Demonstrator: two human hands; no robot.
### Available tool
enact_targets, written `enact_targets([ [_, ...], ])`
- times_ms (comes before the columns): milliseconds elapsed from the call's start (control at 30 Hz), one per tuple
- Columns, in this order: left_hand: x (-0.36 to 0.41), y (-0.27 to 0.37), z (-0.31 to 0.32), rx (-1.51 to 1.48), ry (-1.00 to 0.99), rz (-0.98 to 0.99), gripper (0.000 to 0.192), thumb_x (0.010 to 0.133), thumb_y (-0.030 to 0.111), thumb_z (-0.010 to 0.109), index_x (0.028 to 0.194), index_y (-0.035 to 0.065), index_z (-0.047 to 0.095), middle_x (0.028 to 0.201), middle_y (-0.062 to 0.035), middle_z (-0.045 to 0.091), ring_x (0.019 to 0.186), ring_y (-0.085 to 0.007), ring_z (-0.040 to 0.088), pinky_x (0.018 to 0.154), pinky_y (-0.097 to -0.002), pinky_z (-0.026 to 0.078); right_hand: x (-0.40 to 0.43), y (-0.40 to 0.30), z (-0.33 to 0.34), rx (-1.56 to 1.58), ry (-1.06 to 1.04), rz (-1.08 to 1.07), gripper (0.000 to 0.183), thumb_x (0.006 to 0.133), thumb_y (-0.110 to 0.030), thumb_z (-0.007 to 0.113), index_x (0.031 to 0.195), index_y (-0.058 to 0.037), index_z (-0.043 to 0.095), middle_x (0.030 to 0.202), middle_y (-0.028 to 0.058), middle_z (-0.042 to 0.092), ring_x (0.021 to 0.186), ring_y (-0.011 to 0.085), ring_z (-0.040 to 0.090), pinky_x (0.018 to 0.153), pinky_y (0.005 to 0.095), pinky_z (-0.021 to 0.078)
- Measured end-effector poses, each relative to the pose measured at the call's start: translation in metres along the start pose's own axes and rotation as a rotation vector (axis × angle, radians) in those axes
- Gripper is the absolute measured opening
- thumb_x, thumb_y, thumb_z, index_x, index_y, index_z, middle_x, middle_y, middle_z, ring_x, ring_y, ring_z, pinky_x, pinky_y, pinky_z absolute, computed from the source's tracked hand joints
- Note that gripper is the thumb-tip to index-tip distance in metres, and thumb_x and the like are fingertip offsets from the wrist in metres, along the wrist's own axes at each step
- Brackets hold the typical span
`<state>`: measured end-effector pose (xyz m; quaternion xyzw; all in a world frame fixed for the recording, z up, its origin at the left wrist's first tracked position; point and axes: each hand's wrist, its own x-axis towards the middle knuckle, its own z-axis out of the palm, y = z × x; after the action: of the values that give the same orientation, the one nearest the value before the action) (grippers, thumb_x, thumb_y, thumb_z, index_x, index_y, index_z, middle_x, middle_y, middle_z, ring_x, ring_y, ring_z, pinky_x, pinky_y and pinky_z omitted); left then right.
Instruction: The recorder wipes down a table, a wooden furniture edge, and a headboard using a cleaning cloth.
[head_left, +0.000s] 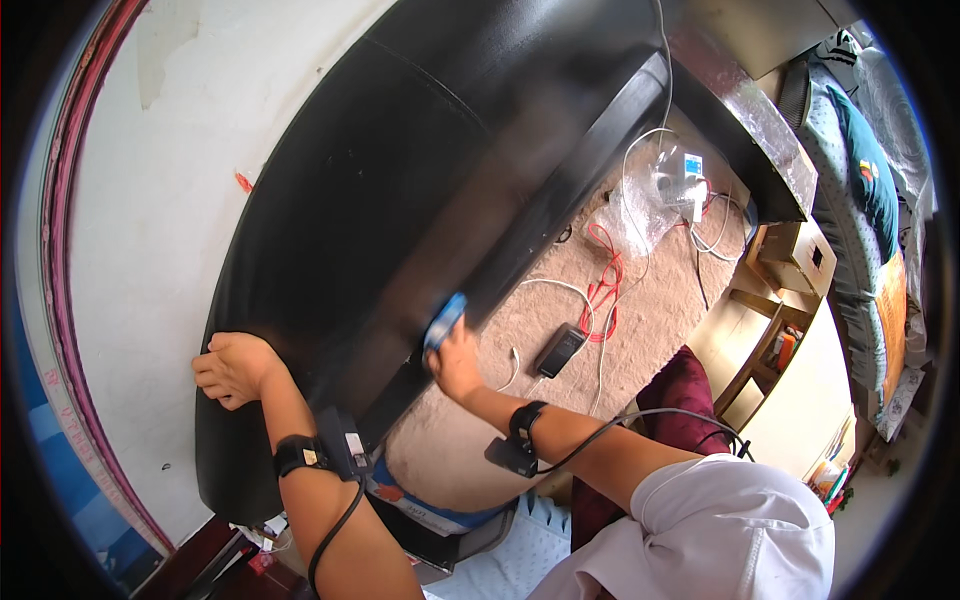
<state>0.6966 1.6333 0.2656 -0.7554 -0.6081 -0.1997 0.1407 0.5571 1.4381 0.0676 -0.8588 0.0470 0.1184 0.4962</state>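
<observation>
My right hand (455, 367) grips a small blue object (445, 321), too blurred to tell if it is a brush or a folded cloth. It presses low against the black leather backrest (337, 202) of a sofa, near the crease where the back meets the seat. Over the sofa's top edge, at the near end, my left hand (234, 369) is curled, its fingers bent around the rim beside the white wall (172, 247). Both forearms carry a strapped black device with a cable.
A beige plush cover (487, 457) lies over the seat. On it are a black power adapter (561, 350), a tangled red cable (616, 289), white cables and clear bubble wrap (637, 225). A maroon cushion (679, 394) stands beyond; a wooden table (802, 367) is at the right.
</observation>
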Motion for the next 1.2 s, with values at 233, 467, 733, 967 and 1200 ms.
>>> enact_targets([
  [233,-0.001,0.000,0.004,-0.150,0.100,-0.045,0.052,0.093,0.032,0.028,0.130,0.0004,0.047,0.136,-0.0182,0.047,0.127,-0.0325,0.043,0.104,-0.0499,0.032,0.046,0.021,-0.086,0.666,-0.125,0.347,0.021,0.088,-0.011,0.059,0.105,-0.0001,0.064,0.105,0.0112,0.067,0.092,0.0171,0.063,0.085,0.0340,0.0494],
  [467,-0.004,0.001,0.001,-0.023,-0.013,0.017,0.051,0.094,0.032,0.028,0.128,-0.0020,0.045,0.134,-0.0180,0.046,0.127,-0.0329,0.042,0.105,-0.0503,0.030,0.198,0.035,-0.225,0.771,0.692,-0.148,0.047,0.101,-0.041,0.043,0.116,0.0024,0.054,0.112,0.0154,0.056,0.106,0.0232,0.052,0.097,0.0350,0.0386],
  [733,0.000,-0.002,-0.003,0.005,-0.028,0.008,0.050,0.094,0.031,0.027,0.128,-0.0016,0.046,0.133,-0.0179,0.046,0.126,-0.0326,0.042,0.105,-0.0499,0.030,0.105,-0.081,-0.073,0.599,0.704,-0.041,0.040,0.101,-0.019,0.046,0.129,0.0093,0.043,0.145,0.0313,0.020,0.132,0.0460,0.027,0.112,0.0488,0.0204],
  [967,0.003,-0.001,-0.002,-0.039,-0.005,0.005,0.049,0.094,0.031,0.027,0.125,-0.0012,0.047,0.132,-0.0181,0.047,0.124,-0.0326,0.043,0.103,-0.0488,0.031,0.005,-0.058,-0.021,0.526,0.104,-0.296,0.037,0.080,0.000,0.066,0.117,-0.0064,0.061,0.132,0.0190,0.038,0.126,0.0373,0.039,0.109,0.0404,0.0320],
  [1200,-0.002,0.005,-0.016,-0.045,-0.015,0.007,0.049,0.094,0.030,0.026,0.125,-0.0013,0.047,0.131,-0.0184,0.048,0.124,-0.0325,0.043,0.102,-0.0491,0.031,0.213,0.038,-0.195,0.092,0.978,-0.165,0.048,0.097,-0.026,0.053,0.133,0.0044,0.041,0.135,0.0268,0.044,0.123,0.0425,0.043,0.105,0.0455,0.0312],
])
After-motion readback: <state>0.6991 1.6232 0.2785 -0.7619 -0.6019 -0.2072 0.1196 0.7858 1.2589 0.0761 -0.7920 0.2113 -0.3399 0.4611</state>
